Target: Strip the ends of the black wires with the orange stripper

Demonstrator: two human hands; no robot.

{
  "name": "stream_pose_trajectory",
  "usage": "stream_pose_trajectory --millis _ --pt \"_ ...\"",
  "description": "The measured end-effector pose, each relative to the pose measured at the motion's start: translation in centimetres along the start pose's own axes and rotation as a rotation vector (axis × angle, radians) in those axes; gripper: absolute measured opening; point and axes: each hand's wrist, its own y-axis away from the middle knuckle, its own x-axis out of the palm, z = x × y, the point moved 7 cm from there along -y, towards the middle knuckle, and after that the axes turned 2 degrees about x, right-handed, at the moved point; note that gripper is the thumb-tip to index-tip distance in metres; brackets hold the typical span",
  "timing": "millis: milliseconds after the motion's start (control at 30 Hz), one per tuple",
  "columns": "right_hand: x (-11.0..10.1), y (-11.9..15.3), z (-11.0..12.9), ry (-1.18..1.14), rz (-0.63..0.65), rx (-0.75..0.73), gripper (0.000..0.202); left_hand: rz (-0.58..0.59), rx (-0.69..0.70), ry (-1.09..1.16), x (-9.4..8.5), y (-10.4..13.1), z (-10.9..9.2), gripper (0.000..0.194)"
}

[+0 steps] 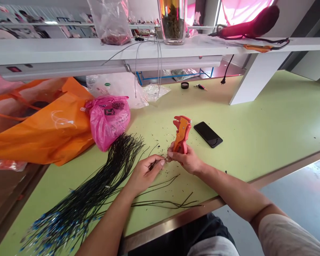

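Near bench (240, 142) edge: loose wires (162, 202) lie beyond the left forearm. Left hand (144, 173): fingers pinched on a thin black wire (165, 159), its tip at the right fingertips. Right hand (188, 161): fingers closed round the red-orange pliers (182, 131), held head up. Left of both hands, the black bundle (104, 174), blue ends nearest, runs up to the pink bag (110, 121). Phone (208, 134) flat, right of pliers. Orange bag (56, 122) touches pink bag. Farther: black ring (185, 85); above, shelf (69, 49) bearing a jar (172, 26).
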Motion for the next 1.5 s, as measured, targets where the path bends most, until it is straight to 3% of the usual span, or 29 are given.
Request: stream_pose_trajectory --millis 167,267,433,633,867,1067,1500 --pt "-0.1 -0.1 -0.4 -0.015 -0.015 0.0 0.055 -0.047 -0.021 0.087 -0.2 -0.1 0.3 0.037" --pt "-0.4 -0.2 -0.1 0.064 -0.061 -0.009 0.054 -0.091 -0.1 0.204 -0.3 -0.1 1.1 0.045" --pt "-0.9 0.2 0.9 0.425 -0.092 -0.048 0.048 -0.261 -0.195 0.39 -1.3 0.0 1.7 0.06" --pt "-0.1 1.1 1.7 0.946 -0.094 -0.266 0.039 -0.373 -0.179 0.51 -1.8 -0.2 1.5 0.054" --pt "0.7 1.6 1.5 1.174 -0.063 -0.428 0.04 -0.502 -0.179 0.601 -2.3 -0.2 1.6 0.05" --pt "1.0 1.8 1.8 1.194 -0.057 -0.472 0.042 -0.449 -0.156 0.576 -2.1 -0.2 1.4 0.049" --pt "1.1 1.7 2.4 1.248 -0.082 -0.499 0.041 -0.423 -0.059 0.266 -2.9 0.0 1.2 0.038"
